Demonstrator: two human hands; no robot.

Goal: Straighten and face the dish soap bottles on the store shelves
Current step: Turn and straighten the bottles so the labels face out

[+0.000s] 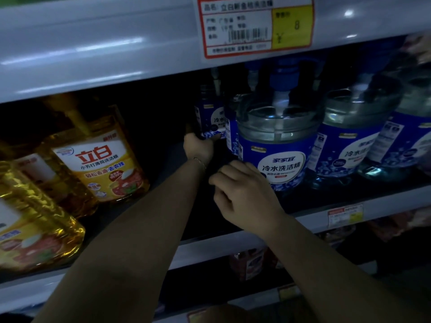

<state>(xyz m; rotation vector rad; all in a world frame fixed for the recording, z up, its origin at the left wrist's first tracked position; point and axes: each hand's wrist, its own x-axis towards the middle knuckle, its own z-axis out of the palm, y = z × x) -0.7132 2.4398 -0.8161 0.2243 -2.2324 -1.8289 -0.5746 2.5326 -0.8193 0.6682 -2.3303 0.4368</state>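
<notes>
Above me a price tag (256, 25) sits in the pale rail of the upper shelf (93, 50), red-bordered, with a barcode and a yellow panel showing an 8. A smaller price label (345, 215) is fixed to the front edge of the middle shelf (310, 217), at my right. Below, on the dim lower shelf, stand reddish packages (250, 262), too dark and blurred to read.

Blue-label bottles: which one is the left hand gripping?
The small-looking rear bottle, deep in the shelf left of the front row; the left hand wraps its base, while the others stand forward.
</notes>
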